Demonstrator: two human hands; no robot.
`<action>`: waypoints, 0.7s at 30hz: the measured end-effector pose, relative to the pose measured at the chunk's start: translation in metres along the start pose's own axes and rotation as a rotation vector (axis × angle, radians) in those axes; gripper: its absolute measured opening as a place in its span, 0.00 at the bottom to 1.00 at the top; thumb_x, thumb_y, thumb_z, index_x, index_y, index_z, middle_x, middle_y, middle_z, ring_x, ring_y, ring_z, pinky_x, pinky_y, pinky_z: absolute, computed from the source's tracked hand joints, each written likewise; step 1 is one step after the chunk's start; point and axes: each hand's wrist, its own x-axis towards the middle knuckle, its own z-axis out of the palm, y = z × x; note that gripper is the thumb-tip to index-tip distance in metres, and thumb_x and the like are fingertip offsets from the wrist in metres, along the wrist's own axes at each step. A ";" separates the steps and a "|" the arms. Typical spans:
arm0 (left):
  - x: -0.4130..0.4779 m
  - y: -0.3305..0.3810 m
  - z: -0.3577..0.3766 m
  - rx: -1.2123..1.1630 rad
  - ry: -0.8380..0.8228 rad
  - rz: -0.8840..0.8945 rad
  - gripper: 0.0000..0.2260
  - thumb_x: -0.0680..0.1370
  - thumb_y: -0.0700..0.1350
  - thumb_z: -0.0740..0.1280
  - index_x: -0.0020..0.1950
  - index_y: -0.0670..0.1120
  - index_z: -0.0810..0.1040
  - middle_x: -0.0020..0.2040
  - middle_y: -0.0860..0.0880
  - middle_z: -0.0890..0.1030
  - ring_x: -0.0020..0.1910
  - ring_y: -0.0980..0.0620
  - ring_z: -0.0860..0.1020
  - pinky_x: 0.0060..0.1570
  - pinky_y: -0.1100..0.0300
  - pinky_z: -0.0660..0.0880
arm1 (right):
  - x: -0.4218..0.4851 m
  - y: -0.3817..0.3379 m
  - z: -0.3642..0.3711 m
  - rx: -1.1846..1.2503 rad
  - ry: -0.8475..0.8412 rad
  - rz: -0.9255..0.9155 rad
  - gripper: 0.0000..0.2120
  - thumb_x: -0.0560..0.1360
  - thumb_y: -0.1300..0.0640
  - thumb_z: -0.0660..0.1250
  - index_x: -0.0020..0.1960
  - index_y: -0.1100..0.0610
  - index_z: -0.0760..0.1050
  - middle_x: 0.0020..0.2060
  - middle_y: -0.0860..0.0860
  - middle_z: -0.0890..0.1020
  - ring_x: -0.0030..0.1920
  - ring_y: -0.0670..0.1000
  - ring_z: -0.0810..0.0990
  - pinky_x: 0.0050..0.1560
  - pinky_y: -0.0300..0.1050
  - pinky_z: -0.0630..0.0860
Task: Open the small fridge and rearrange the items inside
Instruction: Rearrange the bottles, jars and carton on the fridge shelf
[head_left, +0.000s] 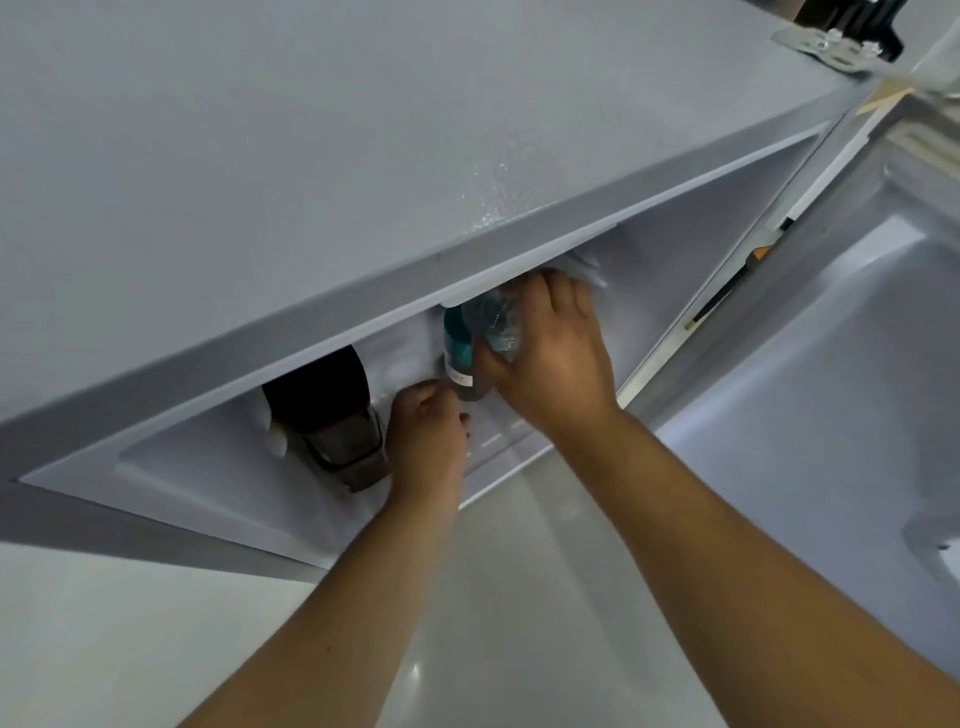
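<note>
I look down over the grey top of the small fridge (363, 171), whose door (841, 374) stands swung open to the right. Inside, my right hand (550, 353) grips a clear plastic bottle (501, 327) lying beside a teal-labelled bottle (458, 343). My left hand (428, 436) reaches in just below, fingers curled near the base of the teal bottle; whether it holds anything is hidden. A dark bottle (332, 415) stands at the left of the compartment. Something white (587, 267) shows behind my right hand.
The fridge top's front edge overhangs and hides most of the interior. The door's inner liner with moulded shelves fills the right side. Pale glossy floor (509, 597) lies below. A metal hinge bracket (826, 47) sits at the top right corner.
</note>
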 end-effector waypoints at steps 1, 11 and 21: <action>0.004 0.011 0.006 -0.012 -0.023 -0.030 0.10 0.77 0.43 0.62 0.51 0.42 0.81 0.41 0.49 0.85 0.39 0.51 0.82 0.38 0.57 0.80 | 0.012 0.005 -0.005 -0.025 -0.117 0.023 0.38 0.67 0.43 0.76 0.70 0.59 0.71 0.65 0.57 0.77 0.64 0.61 0.73 0.61 0.52 0.73; 0.016 0.056 0.033 -0.034 -0.103 -0.215 0.14 0.83 0.53 0.62 0.48 0.43 0.79 0.50 0.41 0.85 0.50 0.47 0.85 0.46 0.54 0.82 | 0.059 0.021 0.011 -0.203 -0.658 0.061 0.44 0.63 0.35 0.77 0.74 0.45 0.66 0.66 0.50 0.78 0.65 0.57 0.77 0.62 0.54 0.78; 0.004 0.045 0.030 0.019 -0.156 -0.049 0.12 0.78 0.57 0.68 0.45 0.50 0.84 0.48 0.47 0.88 0.50 0.46 0.86 0.53 0.49 0.84 | 0.019 0.011 -0.001 -0.100 -0.518 0.065 0.41 0.67 0.38 0.76 0.75 0.46 0.65 0.63 0.55 0.72 0.59 0.61 0.75 0.57 0.57 0.78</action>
